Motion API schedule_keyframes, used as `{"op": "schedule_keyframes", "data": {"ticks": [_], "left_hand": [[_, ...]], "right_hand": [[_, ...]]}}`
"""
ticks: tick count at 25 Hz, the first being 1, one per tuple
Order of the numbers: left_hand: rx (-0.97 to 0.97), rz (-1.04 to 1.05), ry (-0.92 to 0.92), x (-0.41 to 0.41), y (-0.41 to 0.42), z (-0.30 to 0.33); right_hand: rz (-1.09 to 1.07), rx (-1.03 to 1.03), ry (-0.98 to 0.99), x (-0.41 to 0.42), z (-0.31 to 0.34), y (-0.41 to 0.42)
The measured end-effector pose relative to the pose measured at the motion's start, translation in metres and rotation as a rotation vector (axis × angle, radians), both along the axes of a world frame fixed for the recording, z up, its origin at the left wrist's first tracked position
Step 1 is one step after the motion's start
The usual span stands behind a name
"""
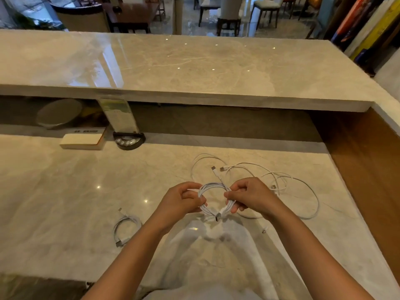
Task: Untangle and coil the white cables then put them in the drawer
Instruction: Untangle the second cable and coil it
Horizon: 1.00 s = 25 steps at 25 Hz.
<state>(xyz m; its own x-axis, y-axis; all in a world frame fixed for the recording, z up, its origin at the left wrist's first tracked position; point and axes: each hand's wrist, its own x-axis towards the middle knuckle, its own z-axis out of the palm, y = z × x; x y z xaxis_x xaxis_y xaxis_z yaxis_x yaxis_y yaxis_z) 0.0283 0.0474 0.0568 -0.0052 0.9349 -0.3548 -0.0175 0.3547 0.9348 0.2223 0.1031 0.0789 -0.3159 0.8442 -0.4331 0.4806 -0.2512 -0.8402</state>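
here, left hand and right hand — fingers pinched on coiled white cable.

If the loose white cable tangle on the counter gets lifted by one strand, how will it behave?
The loose tangle looks thin and floppy, so it would probably droop and drag its crossed loops along. It seems light; the glossy counter likely lets it slide.

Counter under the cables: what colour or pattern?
Beige-grey marble counter with pale veining, glossy; clearest in the head view.
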Motion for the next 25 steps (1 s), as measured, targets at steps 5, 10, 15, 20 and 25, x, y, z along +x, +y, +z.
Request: {"op": "schedule_keyframes", "data": {"ticks": [5,10,15,20,25], "left_hand": [[0.358,0.151,0.753,-0.037,-0.055,-0.030],[0.884,-0.123,1.330,-0.087,-0.114,-0.057],[0.804,-0.085,1.490,-0.140,-0.129,-0.054],[0.846,-0.160,1.526,-0.196,-0.117,-0.058],[0.900,-0.421,1.477,-0.221,-0.101,-0.078]], "right_hand": [[0.150,-0.072,-0.006,-0.058,-0.021,-0.005],[0.323,-0.173,0.019,-0.119,-0.036,-0.023],[0.336,-0.201,0.043,-0.179,-0.042,-0.036],[0.233,-0.199,0.020,-0.213,-0.063,-0.050],[0.097,-0.138,-0.075,-0.217,-0.087,-0.066]]}}
